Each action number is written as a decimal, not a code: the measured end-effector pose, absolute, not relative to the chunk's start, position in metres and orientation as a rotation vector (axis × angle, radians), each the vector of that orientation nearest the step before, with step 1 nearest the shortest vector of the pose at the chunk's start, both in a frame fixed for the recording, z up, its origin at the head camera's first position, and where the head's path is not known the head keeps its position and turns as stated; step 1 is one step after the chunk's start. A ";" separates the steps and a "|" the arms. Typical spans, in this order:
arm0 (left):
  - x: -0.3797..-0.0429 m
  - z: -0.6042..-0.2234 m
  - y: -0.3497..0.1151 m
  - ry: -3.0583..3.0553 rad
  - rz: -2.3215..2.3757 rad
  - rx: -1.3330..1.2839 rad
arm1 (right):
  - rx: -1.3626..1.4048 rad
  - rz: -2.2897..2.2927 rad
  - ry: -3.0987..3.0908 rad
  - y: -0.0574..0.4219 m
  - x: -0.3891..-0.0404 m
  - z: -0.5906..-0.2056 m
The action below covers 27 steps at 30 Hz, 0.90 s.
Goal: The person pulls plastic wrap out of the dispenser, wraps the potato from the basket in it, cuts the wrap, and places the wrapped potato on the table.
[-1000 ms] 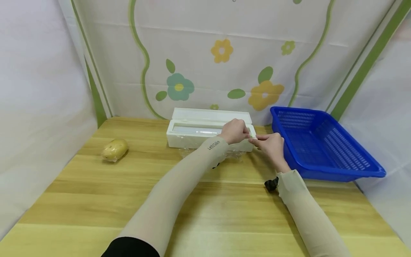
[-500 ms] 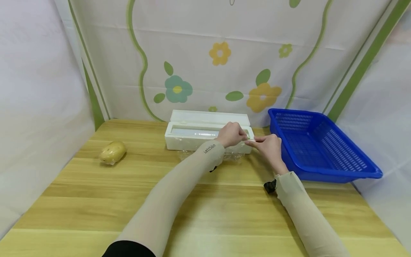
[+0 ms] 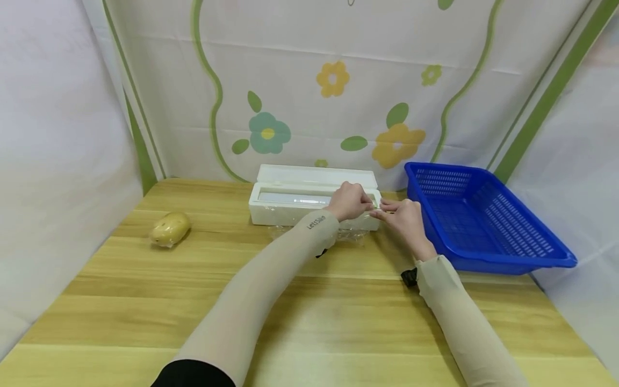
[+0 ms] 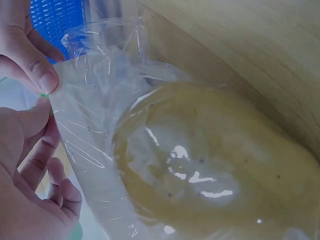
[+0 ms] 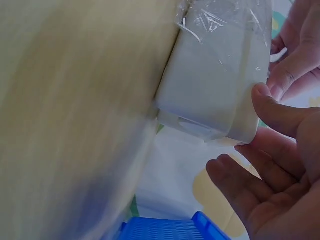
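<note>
A white cling film dispenser (image 3: pixel 271 214) stands at the back of the table, lid raised, a roll inside. Crumpled clear film (image 3: pixel 355 235) hangs over its front. At the right end, my left hand (image 3: pixel 349 201) pinches a small green piece (image 4: pixel 44 95) on the dispenser's edge, mostly covered by the fingers. My right hand (image 3: pixel 406 220) grips the end corner, thumb on the front face and a finger behind, as the right wrist view shows. Beneath the film in the left wrist view lies a potato (image 4: pixel 215 160), hidden behind my left arm in the head view.
A film-wrapped potato (image 3: pixel 170 229) lies on the left of the wooden table (image 3: pixel 121 301). The blue plastic basket (image 3: pixel 503 260) stands at the back right, close beside my right hand. A flower-printed curtain (image 3: pixel 309 107) rises right behind the dispenser.
Both hands stay at the dispenser's right end. My right fingers have spread slightly apart around the corner. The head view has shifted a little; the dispenser, wrapped potato and basket keep their places.
</note>
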<state>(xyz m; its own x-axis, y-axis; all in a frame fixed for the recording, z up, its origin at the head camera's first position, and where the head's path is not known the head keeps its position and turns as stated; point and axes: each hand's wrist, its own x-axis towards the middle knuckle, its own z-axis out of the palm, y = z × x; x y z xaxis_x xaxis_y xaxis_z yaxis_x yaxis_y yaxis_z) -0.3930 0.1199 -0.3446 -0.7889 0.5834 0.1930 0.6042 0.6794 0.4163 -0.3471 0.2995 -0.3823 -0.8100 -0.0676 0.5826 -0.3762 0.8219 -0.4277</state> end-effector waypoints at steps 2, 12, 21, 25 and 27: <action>-0.394 -0.343 0.119 -2.826 -0.657 -1.000 | 0.343 0.709 -2.442 0.298 -0.349 -0.381; -0.392 -0.344 0.111 -2.832 -0.607 -0.997 | 0.164 0.661 -2.567 0.296 -0.341 -0.380; -0.395 -0.343 0.096 -2.755 -0.461 -1.070 | 0.119 0.694 -2.618 0.293 -0.340 -0.380; -0.393 -0.337 0.081 -2.759 -0.471 -1.098 | 0.109 0.699 -2.621 0.294 -0.337 -0.376; -0.393 -0.334 0.069 -2.762 -0.492 -1.128 | 0.100 0.706 -2.621 0.295 -0.336 -0.375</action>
<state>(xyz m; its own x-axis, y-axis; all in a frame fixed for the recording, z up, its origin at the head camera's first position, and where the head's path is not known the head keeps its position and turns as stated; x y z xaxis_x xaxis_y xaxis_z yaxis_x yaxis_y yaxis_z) -0.3933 0.0693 -0.3339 -0.7158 0.6599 0.2285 0.6982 0.6700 0.2523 -0.3361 0.2953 -0.3747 -0.9084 0.0391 0.4163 -0.1753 0.8682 -0.4641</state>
